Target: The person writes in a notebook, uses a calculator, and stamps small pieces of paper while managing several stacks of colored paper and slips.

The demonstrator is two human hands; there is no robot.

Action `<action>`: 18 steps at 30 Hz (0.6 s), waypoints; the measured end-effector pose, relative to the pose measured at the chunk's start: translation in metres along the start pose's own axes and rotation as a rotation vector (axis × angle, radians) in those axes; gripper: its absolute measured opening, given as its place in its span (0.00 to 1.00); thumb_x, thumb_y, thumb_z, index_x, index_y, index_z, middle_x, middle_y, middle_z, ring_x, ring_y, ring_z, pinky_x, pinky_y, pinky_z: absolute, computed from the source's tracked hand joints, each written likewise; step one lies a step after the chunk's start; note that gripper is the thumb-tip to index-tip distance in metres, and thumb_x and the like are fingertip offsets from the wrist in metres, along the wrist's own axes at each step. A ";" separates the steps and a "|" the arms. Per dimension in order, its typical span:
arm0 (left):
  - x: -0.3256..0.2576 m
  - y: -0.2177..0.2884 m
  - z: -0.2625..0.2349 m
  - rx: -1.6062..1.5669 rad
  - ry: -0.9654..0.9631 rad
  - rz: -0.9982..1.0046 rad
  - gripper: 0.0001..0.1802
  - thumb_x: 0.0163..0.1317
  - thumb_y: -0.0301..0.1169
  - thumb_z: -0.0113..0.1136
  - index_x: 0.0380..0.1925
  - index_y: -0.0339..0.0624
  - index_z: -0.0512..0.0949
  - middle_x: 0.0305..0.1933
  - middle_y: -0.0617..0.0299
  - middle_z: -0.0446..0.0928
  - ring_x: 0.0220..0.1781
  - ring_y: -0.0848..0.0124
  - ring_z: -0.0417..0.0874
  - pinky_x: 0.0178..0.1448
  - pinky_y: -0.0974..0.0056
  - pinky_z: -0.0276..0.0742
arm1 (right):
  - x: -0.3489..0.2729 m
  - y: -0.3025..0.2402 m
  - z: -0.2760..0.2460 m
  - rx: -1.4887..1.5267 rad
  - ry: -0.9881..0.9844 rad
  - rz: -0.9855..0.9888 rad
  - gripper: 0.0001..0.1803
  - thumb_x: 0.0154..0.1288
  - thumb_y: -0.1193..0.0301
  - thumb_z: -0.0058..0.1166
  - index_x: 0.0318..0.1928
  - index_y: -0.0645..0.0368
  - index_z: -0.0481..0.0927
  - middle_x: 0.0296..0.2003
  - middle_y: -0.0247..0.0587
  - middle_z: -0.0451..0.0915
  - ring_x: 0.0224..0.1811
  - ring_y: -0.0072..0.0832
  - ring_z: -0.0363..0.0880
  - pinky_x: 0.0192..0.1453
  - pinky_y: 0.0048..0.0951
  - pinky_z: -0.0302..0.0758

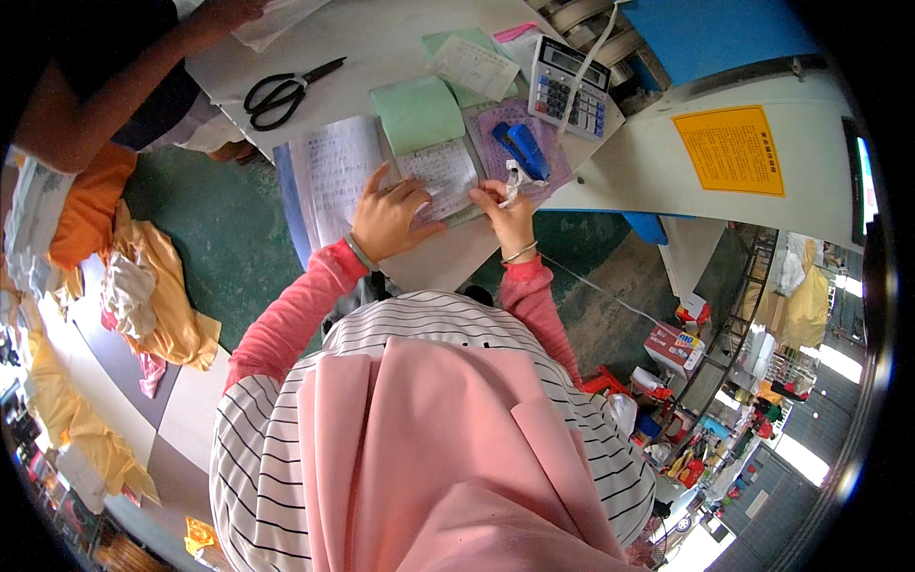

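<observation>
My left hand point(386, 219) lies with fingers spread over the lower edge of an open receipt pad point(438, 176) filled with handwriting. The pad's green sheet point(417, 114) is folded back at its top. At the pad's right edge, my right hand point(510, 217) has its thumb and fingers drawn together by a crumpled white scrap point(516, 177), which it seems to pinch. Just above that scrap, a blue stapler point(521, 151) rests on a purple printed sheet point(496, 121). Left of the pad is an open notebook point(329, 167) with handwritten lines.
Black-handled scissors point(286, 92) lie at the table's left. A calculator point(569, 88) stands at the right with a white strip point(583, 71) across it. Another person's arm point(143, 86) reaches in at the upper left. Orange cloth point(157, 276) is piled at the left.
</observation>
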State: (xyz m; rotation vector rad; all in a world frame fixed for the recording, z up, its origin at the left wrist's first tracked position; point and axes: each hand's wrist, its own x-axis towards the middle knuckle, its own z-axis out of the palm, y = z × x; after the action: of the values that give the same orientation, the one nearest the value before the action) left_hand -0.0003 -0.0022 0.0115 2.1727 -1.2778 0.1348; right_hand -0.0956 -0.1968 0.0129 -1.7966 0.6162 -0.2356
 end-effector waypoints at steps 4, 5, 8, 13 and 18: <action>0.000 0.000 0.000 -0.008 0.017 0.009 0.24 0.44 0.54 0.62 0.30 0.46 0.78 0.41 0.60 0.78 0.43 0.66 0.79 0.64 0.51 0.56 | -0.005 -0.015 -0.003 0.247 -0.103 0.292 0.10 0.52 0.66 0.62 0.27 0.61 0.80 0.17 0.23 0.72 0.17 0.11 0.62 0.20 0.17 0.54; 0.001 0.001 -0.002 -0.008 0.007 0.009 0.24 0.45 0.54 0.63 0.31 0.45 0.78 0.41 0.60 0.79 0.44 0.67 0.79 0.64 0.50 0.57 | -0.006 -0.015 -0.003 0.247 -0.102 0.293 0.10 0.52 0.66 0.62 0.27 0.61 0.80 0.17 0.23 0.72 0.17 0.11 0.62 0.20 0.17 0.54; 0.004 0.005 -0.008 -0.006 -0.007 0.006 0.23 0.46 0.53 0.63 0.31 0.45 0.78 0.41 0.60 0.79 0.45 0.67 0.79 0.63 0.50 0.58 | -0.005 -0.013 -0.004 0.230 -0.067 0.276 0.10 0.52 0.66 0.62 0.26 0.60 0.81 0.17 0.22 0.72 0.17 0.10 0.61 0.20 0.17 0.52; 0.006 0.006 -0.005 -0.036 -0.011 -0.022 0.18 0.50 0.48 0.61 0.30 0.44 0.78 0.39 0.59 0.79 0.44 0.65 0.80 0.63 0.50 0.58 | -0.001 0.007 -0.002 0.036 0.013 0.063 0.12 0.53 0.66 0.61 0.21 0.60 0.78 0.15 0.22 0.69 0.18 0.11 0.59 0.21 0.20 0.54; 0.017 -0.013 -0.011 -0.089 -0.012 -0.157 0.08 0.53 0.34 0.57 0.30 0.43 0.79 0.37 0.58 0.80 0.39 0.62 0.80 0.59 0.53 0.63 | -0.002 -0.001 -0.004 0.056 0.008 0.090 0.15 0.52 0.65 0.62 0.18 0.61 0.75 0.13 0.24 0.68 0.18 0.14 0.61 0.21 0.22 0.57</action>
State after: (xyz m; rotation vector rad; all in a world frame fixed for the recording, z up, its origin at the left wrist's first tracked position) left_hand 0.0214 -0.0045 0.0214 2.1892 -1.0932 0.0013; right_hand -0.0986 -0.1994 0.0158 -1.7101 0.6882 -0.1972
